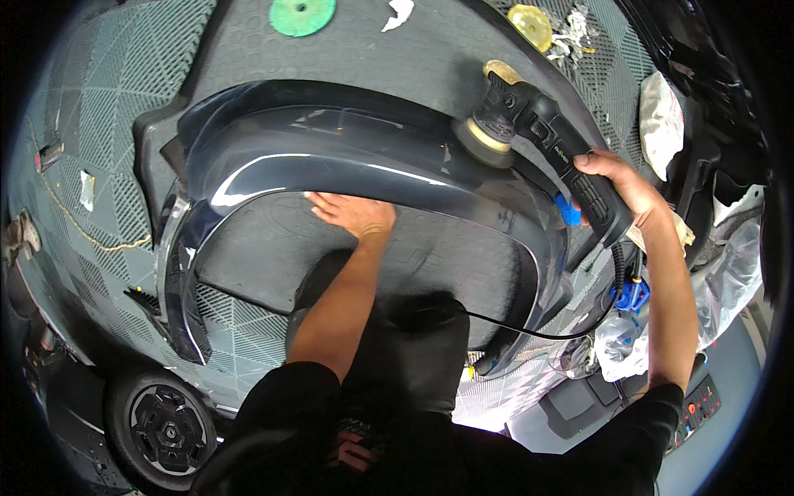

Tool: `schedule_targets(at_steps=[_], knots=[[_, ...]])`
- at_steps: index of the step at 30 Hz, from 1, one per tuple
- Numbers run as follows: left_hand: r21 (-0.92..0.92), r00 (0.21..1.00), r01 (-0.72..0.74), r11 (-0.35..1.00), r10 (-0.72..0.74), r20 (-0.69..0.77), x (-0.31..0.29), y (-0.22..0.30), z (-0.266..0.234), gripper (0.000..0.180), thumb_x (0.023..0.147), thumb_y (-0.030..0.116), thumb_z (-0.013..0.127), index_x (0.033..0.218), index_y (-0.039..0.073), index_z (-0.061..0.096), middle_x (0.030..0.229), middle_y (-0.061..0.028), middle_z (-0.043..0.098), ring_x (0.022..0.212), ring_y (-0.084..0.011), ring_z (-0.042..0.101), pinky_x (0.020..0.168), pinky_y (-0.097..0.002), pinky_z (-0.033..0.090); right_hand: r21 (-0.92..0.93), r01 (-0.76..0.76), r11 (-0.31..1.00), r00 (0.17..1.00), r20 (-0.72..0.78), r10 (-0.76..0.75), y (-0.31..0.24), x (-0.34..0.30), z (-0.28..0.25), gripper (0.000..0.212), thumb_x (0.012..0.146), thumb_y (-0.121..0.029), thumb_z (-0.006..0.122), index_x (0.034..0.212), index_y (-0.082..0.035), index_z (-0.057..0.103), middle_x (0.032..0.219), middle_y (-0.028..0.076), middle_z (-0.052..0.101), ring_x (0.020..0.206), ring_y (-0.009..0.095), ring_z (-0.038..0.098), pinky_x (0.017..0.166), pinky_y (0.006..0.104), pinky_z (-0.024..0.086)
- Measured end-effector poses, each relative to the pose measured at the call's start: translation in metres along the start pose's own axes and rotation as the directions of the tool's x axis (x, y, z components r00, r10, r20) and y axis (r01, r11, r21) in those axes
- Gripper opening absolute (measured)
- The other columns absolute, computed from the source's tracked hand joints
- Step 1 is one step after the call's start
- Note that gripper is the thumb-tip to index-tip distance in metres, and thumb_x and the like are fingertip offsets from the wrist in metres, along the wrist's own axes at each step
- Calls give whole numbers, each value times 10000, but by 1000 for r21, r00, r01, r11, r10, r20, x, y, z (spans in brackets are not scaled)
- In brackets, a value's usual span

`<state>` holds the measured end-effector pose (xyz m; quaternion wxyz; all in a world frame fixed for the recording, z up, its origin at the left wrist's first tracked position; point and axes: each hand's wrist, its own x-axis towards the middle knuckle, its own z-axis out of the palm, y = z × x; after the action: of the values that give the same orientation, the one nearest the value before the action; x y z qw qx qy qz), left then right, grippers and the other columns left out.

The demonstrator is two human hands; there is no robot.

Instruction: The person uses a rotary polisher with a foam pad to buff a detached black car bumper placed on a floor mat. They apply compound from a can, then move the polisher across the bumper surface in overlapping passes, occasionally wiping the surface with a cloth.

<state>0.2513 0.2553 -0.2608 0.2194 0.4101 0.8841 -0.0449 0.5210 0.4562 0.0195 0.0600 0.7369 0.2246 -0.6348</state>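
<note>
A dark, glossy arched car panel (pixel 364 149), like a fender, lies across a grey mat in front of me. My left hand (pixel 356 213) is at its inner edge, fingers stretched out, with some fingertips hidden at the rim. My right hand (pixel 624 183) is wrapped round the body of a black power polisher (pixel 552 136). The polisher's round pale pad (pixel 488 140) rests on the panel's upper right curve, or just above it; I cannot tell whether it spins. From the tool's end a black cord (pixel 571 335) loops down and left toward my legs.
Beyond the panel lie a green round pad (pixel 303 15), a yellow round pad (pixel 530 27) and crumpled white scraps (pixel 572 37). Plastic bags (pixel 718 289) and a blue bottle top (pixel 633 295) are at right. A car wheel (pixel 168 426) stands at lower left on grid flooring.
</note>
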Motion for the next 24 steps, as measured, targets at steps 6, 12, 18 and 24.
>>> schedule_targets(at_steps=[6,12,18,24], knots=[[-395,991,-129,910,131,-23,-6,-28,-30,834,918,182,586,1577,-92,155,1662,-297,97,1556,-511,1,1235,-636,38,-110,-12,994,1000,17,14,-39,-3,36,583,843,-516,762,1145,-36,627,782,135,659,575,220,673,537,333,589],[-870,888,454,-195,184,422,9,-52,-100,986,863,236,727,1612,-36,146,1659,-229,227,1549,-391,213,1243,-522,210,-139,11,990,997,72,-1,-73,6,77,582,828,-543,768,1107,-54,620,790,141,668,584,225,677,542,340,590],[-752,772,634,-179,98,628,24,-50,-130,760,896,507,786,1426,88,439,1252,-38,526,1209,-211,525,1080,-419,395,-213,90,973,991,115,-67,-112,16,116,597,799,-570,777,1067,-55,634,796,123,670,597,224,684,519,328,575],[-769,778,626,-130,167,605,25,-58,-131,907,882,355,834,1541,4,319,1463,-100,499,1295,-216,529,1096,-364,425,-269,150,951,973,208,-95,-142,20,149,606,817,-565,771,1063,-27,642,796,127,668,621,224,686,551,333,581]])
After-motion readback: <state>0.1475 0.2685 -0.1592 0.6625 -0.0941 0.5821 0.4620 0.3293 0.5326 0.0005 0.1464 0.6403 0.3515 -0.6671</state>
